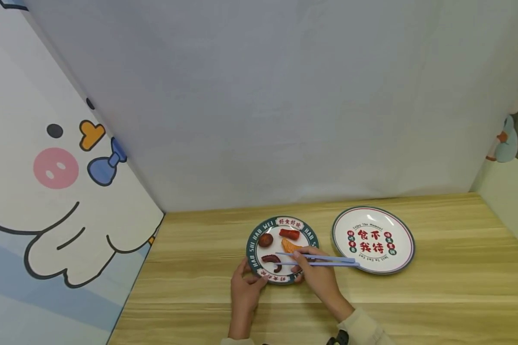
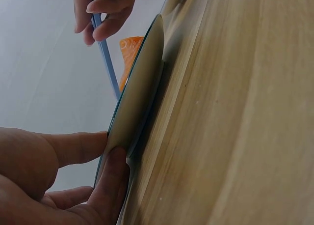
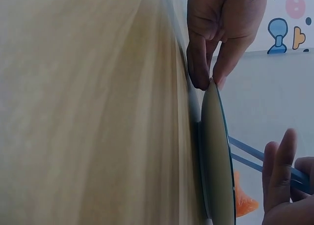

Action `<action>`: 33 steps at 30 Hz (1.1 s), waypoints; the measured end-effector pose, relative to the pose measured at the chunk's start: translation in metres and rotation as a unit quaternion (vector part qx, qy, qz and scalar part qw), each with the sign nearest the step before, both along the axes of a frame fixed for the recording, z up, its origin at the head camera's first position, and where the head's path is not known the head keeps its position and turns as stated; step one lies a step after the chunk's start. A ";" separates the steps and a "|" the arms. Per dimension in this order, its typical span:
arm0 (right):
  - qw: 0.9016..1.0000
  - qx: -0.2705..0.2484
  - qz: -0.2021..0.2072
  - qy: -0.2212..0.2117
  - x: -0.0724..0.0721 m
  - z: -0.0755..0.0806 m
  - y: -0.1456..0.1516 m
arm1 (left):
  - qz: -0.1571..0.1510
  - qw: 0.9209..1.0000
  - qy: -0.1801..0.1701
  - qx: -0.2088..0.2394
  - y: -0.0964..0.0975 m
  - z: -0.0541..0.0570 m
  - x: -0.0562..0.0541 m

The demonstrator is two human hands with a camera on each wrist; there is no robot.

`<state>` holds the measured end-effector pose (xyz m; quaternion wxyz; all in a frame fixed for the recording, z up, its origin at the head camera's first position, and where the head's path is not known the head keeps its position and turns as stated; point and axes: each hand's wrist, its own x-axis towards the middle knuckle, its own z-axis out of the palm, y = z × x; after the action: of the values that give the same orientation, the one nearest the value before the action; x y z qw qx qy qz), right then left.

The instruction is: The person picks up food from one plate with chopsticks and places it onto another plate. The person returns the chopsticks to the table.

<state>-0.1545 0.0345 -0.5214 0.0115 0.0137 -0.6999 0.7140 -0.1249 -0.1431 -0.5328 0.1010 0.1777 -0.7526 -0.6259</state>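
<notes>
A round plate [image 1: 252, 243] with a green lettered rim lies on the table. My left hand [image 1: 245, 290] grips its near left edge between thumb and fingers. On the plate are a brown ball [image 1: 265, 240], a red piece [image 1: 289, 234], an orange salmon slice [image 1: 289, 245] with pale lines, and a curled dark red tentacle-like piece [image 1: 272, 258]. In my right hand [image 1: 321, 275] is a pair of blue chopsticks [image 1: 336, 258], held over the plate's right side. Their tips stand apart near the dark red piece; I cannot tell whether they touch it.
A larger white plate [image 1: 371, 261] with red characters and a dark rim stands to the right, with the chopsticks' back ends reaching its near left edge. A pale wall [image 1: 285, 120] rises behind the wooden table [image 1: 190, 268]. Cartoon-printed panel [image 1: 69, 215] on the left.
</notes>
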 end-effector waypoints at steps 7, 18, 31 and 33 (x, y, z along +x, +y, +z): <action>1.000 -0.014 -0.004 0.000 -0.002 -0.003 -0.004 | 0.004 1.000 -0.007 -0.001 0.001 -0.001 -0.001; 1.000 -0.016 0.000 -0.003 -0.006 -0.005 -0.009 | 0.007 1.000 0.001 -0.009 0.001 -0.003 0.000; 1.000 0.006 -0.001 -0.004 -0.007 -0.002 -0.013 | 0.005 1.000 0.003 -0.007 0.000 -0.003 0.001; 1.000 -0.009 0.001 -0.004 -0.008 -0.004 -0.013 | 0.005 1.000 0.005 -0.010 0.001 -0.003 0.002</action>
<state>-0.1622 0.0211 -0.5250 0.0080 0.0116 -0.6934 0.7204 -0.1232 -0.1426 -0.5354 0.1097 0.1773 -0.7575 -0.6186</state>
